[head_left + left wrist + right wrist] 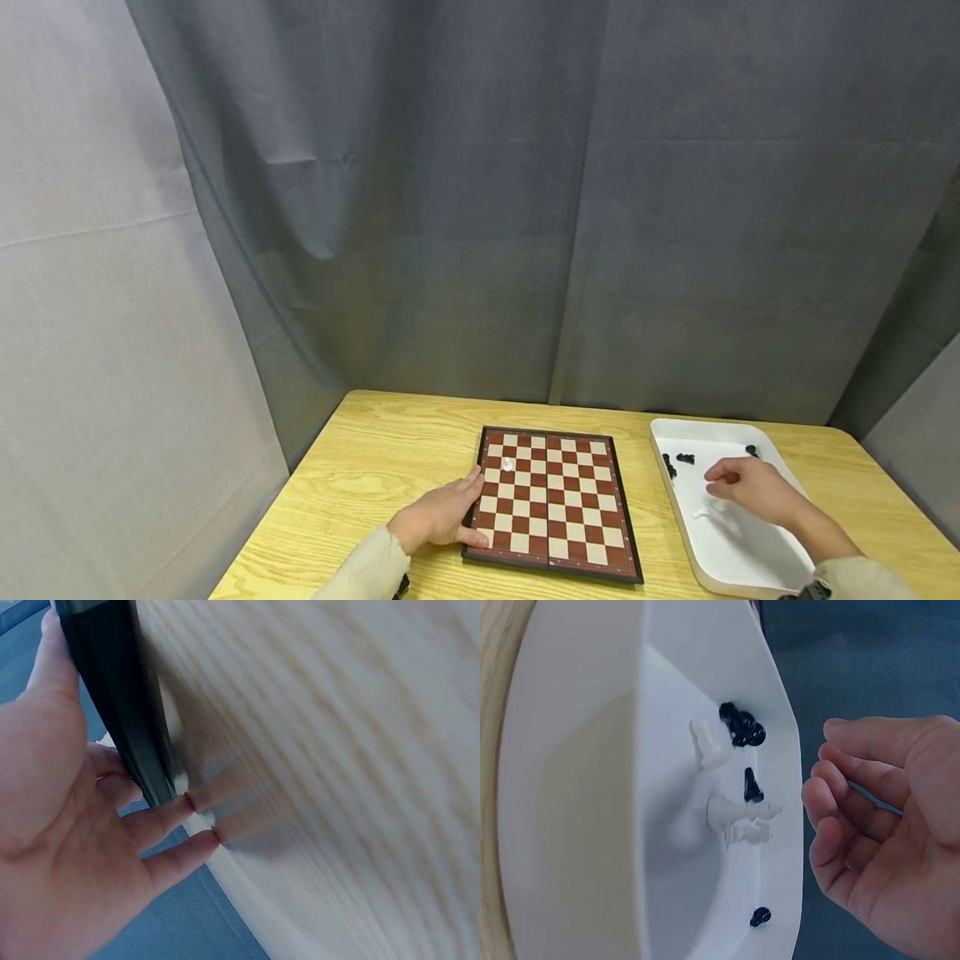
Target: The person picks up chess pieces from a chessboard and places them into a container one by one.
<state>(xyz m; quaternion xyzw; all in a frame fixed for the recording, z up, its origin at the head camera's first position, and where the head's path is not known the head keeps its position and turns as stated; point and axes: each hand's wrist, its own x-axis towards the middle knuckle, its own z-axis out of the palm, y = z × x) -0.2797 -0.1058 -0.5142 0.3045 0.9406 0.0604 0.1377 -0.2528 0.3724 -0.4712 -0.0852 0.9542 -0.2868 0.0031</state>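
A brown-and-cream chessboard (557,498) with a dark rim lies on the table, bearing one white chess piece (507,464) near its far left corner. My left hand (444,510) rests against the board's left edge, fingers extended and thumb at the near corner. In the left wrist view, fingertips (201,844) come down to the tabletop beside the dark rim. Over the white tray (738,560) hovers my right hand (761,492), fingers loosely bent and nothing visible between them. White chess pieces (739,812) and black chess pieces (742,726) lie on their sides inside the tray.
The wooden table (390,454) carries the board near its middle and the tray at the right. Behind it hangs a grey curtain (450,250), with a pale cloth wall (97,333) on the left. The tray has raised walls around the pieces.
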